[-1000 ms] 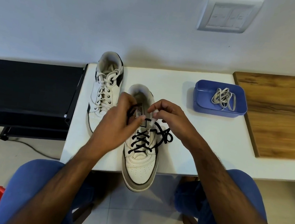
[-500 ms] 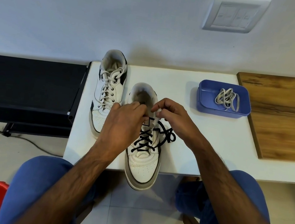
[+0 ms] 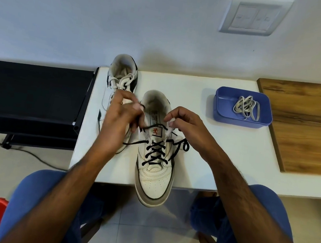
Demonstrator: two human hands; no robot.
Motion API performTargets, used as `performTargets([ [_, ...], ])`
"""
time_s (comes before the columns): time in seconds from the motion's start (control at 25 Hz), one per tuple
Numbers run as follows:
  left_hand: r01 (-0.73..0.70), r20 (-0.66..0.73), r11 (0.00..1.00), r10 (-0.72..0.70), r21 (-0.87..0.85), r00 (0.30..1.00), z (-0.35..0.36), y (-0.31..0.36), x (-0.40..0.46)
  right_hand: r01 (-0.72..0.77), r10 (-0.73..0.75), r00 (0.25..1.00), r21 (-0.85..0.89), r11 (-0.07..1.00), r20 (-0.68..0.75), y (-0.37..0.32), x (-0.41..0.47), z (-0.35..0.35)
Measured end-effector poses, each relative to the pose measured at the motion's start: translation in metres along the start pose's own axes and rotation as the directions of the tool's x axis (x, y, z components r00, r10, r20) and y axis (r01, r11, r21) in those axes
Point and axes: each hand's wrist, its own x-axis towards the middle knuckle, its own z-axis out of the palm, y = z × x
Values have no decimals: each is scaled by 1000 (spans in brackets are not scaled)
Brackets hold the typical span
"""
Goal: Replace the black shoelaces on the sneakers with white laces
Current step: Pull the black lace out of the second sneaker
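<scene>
The near sneaker (image 3: pixel 156 157) lies on the white table (image 3: pixel 200 166), toe over the near edge, its black lace (image 3: pixel 154 153) still crossed through the lower eyelets. The left hand (image 3: pixel 117 124) pinches the lace's loose left end; the right hand (image 3: pixel 187 124) pinches the shoe's right eyelet edge. The step goes best if the right hand steadies the upper while the left draws the lace out one crossing at a time, so nothing snags. The white lace (image 3: pixel 247 107) waits in the blue tray (image 3: pixel 240 121), far right. The far sneaker (image 3: pixel 121 80) is already white-laced. The tongue label (image 3: pixel 155 130) shows a red emblem; its writing is unreadable.
</scene>
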Motion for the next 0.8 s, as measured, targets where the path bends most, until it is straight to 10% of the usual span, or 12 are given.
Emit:
performTargets([
  [0.12, -278, 298, 701, 97, 657, 949, 8, -8, -7, 12, -12, 1000, -16, 1000, -4, 2, 2, 0],
  [0.2, -416, 380, 374, 169, 829, 909, 9, -12, -5, 19, -19, 1000, -18, 1000, -4, 2, 2, 1],
  [0.28, -397, 361, 255, 178, 882, 915, 10, -15, -2, 13, -13, 1000, -18, 1000, -12, 1, 3, 1],
  [0.4, -251, 163, 618, 197, 745, 967, 17, -20, -3, 12, -12, 1000, -20, 1000, -13, 1, 2, 1],
  [0.52, 38, -276, 995, -10, 96, 961, 2, -5, 5, 13, -13, 1000, -2, 1000, 4, -2, -1, 0],
  [0.64, 21, -353, 999, -6, 37, 936, -35, 3, 6, 35, -35, 999, -18, 999, -8, 1, 0, 1],
  [0.72, 68, -220, 928, 16, 366, 975, -41, -4, 1, 50, -52, 998, -63, 997, -26, 2, 0, 4],
  [0.8, 21, -87, 651, 68, 758, 994, -35, -18, 0, 69, -77, 995, -107, 992, -66, 4, -1, 7],
])
